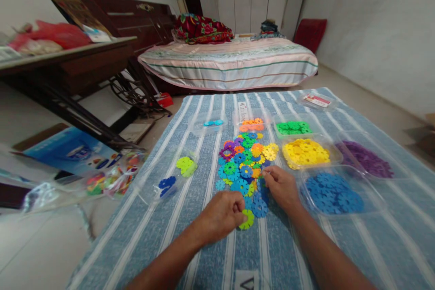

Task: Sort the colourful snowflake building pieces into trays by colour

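Near: left hand [223,214] pinches a lime disc [248,220]; right hand [282,186], fingers drawn together at the mixed pile [239,170], contents I cannot tell. Colour separation looks partial, I judge: blue pieces [335,194] right, dark-blue pieces [167,184] left, then yellow pieces [306,152], far green pieces [294,128] and orange pieces [251,124] boxed singly; the central pile is left.

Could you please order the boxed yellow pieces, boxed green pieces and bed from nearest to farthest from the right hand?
1. Boxed yellow pieces: ahead of the right hand, rightward.
2. Boxed green pieces: behind the yellow.
3. Bed: farthest ahead, at top centre.
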Action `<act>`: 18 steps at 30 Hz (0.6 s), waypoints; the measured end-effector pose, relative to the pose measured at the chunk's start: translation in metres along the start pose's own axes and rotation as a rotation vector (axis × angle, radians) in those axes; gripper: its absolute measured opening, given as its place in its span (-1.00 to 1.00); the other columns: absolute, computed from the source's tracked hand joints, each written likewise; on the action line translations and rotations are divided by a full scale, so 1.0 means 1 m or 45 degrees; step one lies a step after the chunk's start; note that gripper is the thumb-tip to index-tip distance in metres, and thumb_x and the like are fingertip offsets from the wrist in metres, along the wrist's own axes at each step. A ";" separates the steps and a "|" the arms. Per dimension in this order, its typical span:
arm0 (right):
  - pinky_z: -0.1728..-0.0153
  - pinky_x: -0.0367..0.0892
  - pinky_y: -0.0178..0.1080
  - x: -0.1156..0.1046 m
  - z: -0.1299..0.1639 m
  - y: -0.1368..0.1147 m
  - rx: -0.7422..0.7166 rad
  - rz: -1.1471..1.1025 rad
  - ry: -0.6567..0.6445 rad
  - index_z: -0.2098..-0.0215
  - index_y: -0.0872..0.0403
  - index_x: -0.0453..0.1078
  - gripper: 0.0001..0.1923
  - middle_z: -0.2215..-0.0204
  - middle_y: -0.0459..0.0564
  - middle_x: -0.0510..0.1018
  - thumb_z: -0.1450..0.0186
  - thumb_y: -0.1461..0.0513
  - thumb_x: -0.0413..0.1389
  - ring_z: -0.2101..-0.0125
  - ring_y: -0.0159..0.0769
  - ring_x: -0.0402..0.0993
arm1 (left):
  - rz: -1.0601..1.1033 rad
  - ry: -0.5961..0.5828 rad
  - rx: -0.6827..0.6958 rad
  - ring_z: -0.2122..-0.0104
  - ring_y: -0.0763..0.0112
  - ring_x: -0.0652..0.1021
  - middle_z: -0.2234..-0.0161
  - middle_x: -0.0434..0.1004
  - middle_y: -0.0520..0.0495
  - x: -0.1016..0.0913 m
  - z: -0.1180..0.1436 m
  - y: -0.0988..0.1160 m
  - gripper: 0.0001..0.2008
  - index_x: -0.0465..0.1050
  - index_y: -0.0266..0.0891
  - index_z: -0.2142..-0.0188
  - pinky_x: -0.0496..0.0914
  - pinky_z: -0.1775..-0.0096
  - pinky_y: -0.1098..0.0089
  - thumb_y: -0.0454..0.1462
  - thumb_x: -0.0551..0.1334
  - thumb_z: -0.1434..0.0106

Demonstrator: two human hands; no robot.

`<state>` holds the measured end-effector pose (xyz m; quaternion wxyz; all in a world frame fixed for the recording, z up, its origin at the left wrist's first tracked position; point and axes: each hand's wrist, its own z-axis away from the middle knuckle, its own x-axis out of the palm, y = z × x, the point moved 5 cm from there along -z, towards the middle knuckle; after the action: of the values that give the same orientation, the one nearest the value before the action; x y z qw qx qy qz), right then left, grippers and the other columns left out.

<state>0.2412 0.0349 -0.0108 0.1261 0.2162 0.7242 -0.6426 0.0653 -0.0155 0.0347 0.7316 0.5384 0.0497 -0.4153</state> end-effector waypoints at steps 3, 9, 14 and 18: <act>0.55 0.15 -0.35 0.000 0.001 0.001 0.023 -0.005 -0.009 0.43 0.07 0.42 -0.72 0.70 -0.18 0.36 -0.19 0.06 -0.01 0.63 -0.38 0.30 | 0.078 0.139 0.021 0.59 0.56 0.27 0.64 0.22 0.15 -0.026 0.003 0.002 -0.91 0.30 -0.25 0.54 0.15 0.52 0.52 -0.26 0.17 0.03; 0.54 0.16 -0.34 0.001 0.002 0.006 0.036 -0.004 -0.021 0.40 0.07 0.43 -0.70 0.69 -0.17 0.37 -0.20 0.05 -0.01 0.62 -0.38 0.31 | -0.201 0.754 -0.052 0.56 0.49 0.36 0.61 0.35 0.11 -0.128 0.024 -0.011 -0.80 0.40 -0.22 0.46 0.20 0.48 0.49 -0.14 0.15 -0.01; 0.51 0.18 -0.33 0.001 0.003 0.005 0.031 0.038 -0.023 0.40 0.06 0.44 -0.71 0.68 -0.16 0.39 -0.20 0.06 -0.02 0.61 -0.36 0.34 | -0.384 0.892 -0.274 0.56 0.44 0.41 0.64 0.40 0.08 -0.177 0.022 -0.042 -0.81 0.43 -0.21 0.48 0.24 0.48 0.48 -0.15 0.16 0.04; 0.50 0.19 -0.32 -0.001 0.003 0.001 0.015 0.037 -0.012 0.39 0.06 0.44 -0.70 0.68 -0.17 0.39 -0.20 0.06 -0.02 0.60 -0.35 0.34 | -0.416 0.743 -0.337 0.54 0.40 0.44 0.64 0.43 0.06 -0.175 0.005 -0.064 -0.82 0.45 -0.21 0.51 0.27 0.45 0.46 -0.17 0.16 0.06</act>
<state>0.2421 0.0320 -0.0119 0.1376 0.2242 0.7166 -0.6460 -0.0927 0.0728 0.0803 0.6739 0.5199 0.3953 -0.3454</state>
